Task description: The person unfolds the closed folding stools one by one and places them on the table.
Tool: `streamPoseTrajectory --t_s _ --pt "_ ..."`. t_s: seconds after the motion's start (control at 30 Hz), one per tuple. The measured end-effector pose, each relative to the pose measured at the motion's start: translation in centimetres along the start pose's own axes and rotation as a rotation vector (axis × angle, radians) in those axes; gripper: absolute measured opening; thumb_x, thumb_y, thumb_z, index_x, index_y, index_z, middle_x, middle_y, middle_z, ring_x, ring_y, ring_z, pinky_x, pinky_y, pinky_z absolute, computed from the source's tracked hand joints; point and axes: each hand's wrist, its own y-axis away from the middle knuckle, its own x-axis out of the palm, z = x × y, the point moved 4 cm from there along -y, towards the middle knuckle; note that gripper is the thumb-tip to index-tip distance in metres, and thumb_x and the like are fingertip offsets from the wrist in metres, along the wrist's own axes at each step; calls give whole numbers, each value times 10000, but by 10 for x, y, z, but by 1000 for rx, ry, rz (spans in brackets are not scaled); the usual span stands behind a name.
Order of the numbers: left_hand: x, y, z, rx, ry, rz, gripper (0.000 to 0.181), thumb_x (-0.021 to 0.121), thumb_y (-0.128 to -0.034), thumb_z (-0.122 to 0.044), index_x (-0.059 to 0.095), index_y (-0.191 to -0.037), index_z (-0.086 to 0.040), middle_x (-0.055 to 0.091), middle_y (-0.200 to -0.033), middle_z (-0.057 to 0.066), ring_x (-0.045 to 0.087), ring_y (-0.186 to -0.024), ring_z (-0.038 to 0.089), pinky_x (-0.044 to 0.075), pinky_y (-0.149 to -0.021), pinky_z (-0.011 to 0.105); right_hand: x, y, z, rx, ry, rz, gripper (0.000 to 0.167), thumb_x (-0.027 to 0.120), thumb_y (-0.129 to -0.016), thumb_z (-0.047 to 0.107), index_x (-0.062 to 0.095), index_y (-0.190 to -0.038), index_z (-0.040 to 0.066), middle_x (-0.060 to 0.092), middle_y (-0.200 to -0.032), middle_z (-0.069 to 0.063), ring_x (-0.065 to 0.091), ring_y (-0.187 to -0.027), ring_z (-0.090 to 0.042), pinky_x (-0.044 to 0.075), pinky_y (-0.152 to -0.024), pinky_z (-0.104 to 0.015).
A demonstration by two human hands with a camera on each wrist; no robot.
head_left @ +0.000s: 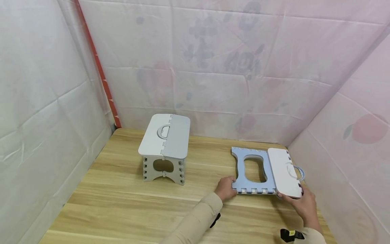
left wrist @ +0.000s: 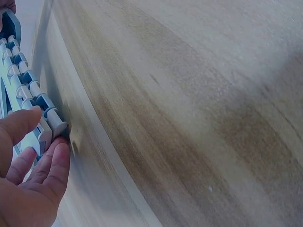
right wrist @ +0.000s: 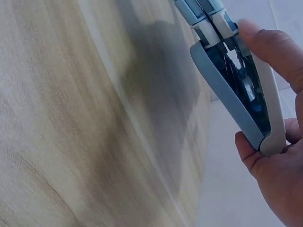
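Note:
A blue and white folding stool (head_left: 271, 173) lies folded flat at the right of the table, its white seat half on top and a blue handle loop at its right end. My left hand (head_left: 226, 188) pinches the near left corner of its legs, with thumb above and fingers below in the left wrist view. At the seat end, my right hand (head_left: 304, 205) grips the near edge. The right wrist view shows the seat halves (right wrist: 232, 99) meeting in a narrow V, with thumb and fingers around them. The stool seems slightly raised from the table at the hands.
A second folding stool (head_left: 164, 135), white and grey, stands unfolded on the wooden table (head_left: 122, 203), left of my hands. White printed sheeting (head_left: 213, 67) hangs behind the table and at both sides. The right sheet comes close to the stool's handle.

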Motion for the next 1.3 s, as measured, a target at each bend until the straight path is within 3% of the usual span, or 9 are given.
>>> streamPoseTrajectory --t_s 0.2,0.33,0.7,1.03,1.3 --pt "-3 1 -1 -11 14 4 409 798 -616 -71 690 -1010 -58 672 -947 0 592 -866 105 446 -730 173 -4 0 4 21 11 57 1057 832 -674 280 184 -1384 -160 297 -1226 -450 256 -1127 -571 266 -872 -654" --pt "-5 2 -3 -20 -2 0 414 804 -610 -91 702 -1011 -68 659 -933 -18 564 -860 102 427 -738 165 -8 0 8 -11 33 55 1060 833 -675 286 189 -1388 -160 314 -1198 -462 289 -1096 -578 283 -850 -654" --pt "-9 4 -3 -25 97 26 478 768 -639 -27 663 -1105 -41 642 -1057 33 565 -996 125 429 -824 180 -14 -4 23 -23 58 -11 1062 849 -646 275 219 -1379 -163 351 -1170 -420 266 -1091 -541 303 -802 -621" --pt "-7 2 -3 -69 98 64 486 804 -688 -137 649 -1136 -33 625 -1069 44 558 -984 136 437 -815 200 -18 -1 38 -41 28 -51 1032 854 -644 243 246 -1386 -137 324 -1186 -396 256 -1092 -520 300 -774 -603" --pt "-7 2 -3 -83 82 33 489 822 -675 -168 654 -1114 -35 617 -1026 43 556 -933 123 445 -777 197 -18 2 49 -28 -27 -120 1025 869 -605 151 274 -1407 -82 289 -1241 -371 236 -1145 -482 282 -821 -600"
